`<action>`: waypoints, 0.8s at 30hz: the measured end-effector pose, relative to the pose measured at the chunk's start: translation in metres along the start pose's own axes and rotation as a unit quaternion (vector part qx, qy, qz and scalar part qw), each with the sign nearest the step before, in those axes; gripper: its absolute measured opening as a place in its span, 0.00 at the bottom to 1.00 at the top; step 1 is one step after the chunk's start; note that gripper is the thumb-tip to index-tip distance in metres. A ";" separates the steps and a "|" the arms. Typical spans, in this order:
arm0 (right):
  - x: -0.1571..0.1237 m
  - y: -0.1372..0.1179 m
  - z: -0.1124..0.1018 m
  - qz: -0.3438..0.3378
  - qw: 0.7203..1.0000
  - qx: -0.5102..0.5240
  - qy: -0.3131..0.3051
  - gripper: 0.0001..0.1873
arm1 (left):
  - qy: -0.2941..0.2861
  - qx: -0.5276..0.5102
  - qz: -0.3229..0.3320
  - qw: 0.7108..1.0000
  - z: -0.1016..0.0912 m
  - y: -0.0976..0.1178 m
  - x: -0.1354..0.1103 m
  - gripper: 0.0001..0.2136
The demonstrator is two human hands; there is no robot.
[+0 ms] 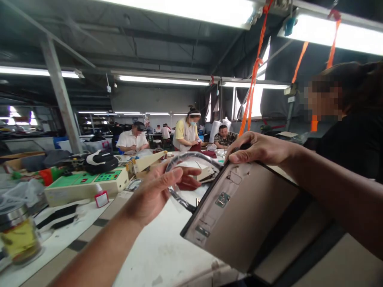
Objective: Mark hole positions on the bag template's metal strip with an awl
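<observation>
A handbag part (pixel 239 211) is held tilted above the table, its brown-grey inner side facing me. Small metal plates (pixel 223 199) and wire-like pieces sit along its top edge. From that edge a curved handle (pixel 197 154) wrapped in clear plastic sticks out to the left. My left hand (pixel 163 185) is loosely closed around the handle's outer bend, fingers reaching through the loop and thumb across it. My right hand (pixel 254 149) grips the upper corner of the handbag part, thumb on the near face; its other fingertips are partly hidden behind.
The white table (pixel 149 247) spreads below. On the left are a glass jar (pixel 20 235) of yellowish liquid, a red bottle (pixel 101 196), black strips (pixel 62 215) and a cream machine (pixel 86 185) with green panels. A person in black (pixel 356 135) is close at right; others work further back.
</observation>
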State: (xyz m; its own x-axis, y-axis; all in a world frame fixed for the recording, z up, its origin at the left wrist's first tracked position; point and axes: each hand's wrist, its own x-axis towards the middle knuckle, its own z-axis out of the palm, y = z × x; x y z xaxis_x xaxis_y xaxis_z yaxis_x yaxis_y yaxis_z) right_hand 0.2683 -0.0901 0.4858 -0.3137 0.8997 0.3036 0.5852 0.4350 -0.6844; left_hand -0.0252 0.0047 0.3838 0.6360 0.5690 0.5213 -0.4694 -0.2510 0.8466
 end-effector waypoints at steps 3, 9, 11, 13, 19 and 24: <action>0.018 0.017 0.016 0.001 0.996 -0.046 -0.081 0.24 | 0.010 -0.176 -0.068 0.982 -0.008 -0.054 -0.030 0.32; 0.056 0.101 0.083 0.084 0.975 -0.036 -0.204 0.29 | 0.081 -0.268 -0.183 0.942 -0.005 -0.163 -0.113 0.33; 0.065 0.127 0.110 0.107 0.957 -0.063 -0.262 0.29 | 0.088 -0.270 -0.230 0.931 0.003 -0.184 -0.134 0.31; 0.072 0.148 0.136 0.128 0.936 -0.093 -0.313 0.29 | 0.111 -0.259 -0.266 0.922 0.010 -0.200 -0.151 0.28; 0.089 0.192 0.204 0.167 0.890 -0.146 -0.400 0.25 | 0.233 -0.269 -0.303 0.884 0.023 -0.258 -0.189 0.23; 0.106 0.227 0.246 0.178 0.867 -0.190 -0.424 0.22 | 0.327 -0.301 -0.312 0.840 0.025 -0.297 -0.206 0.24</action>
State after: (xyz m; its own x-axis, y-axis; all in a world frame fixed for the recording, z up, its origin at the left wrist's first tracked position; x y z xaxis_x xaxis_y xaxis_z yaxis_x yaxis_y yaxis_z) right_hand 0.1840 0.0946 0.1997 -0.4064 0.6984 -0.5892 0.9112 0.2619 -0.3181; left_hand -0.0018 -0.0574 0.0276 0.4924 0.8008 -0.3409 -0.5202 0.5848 0.6224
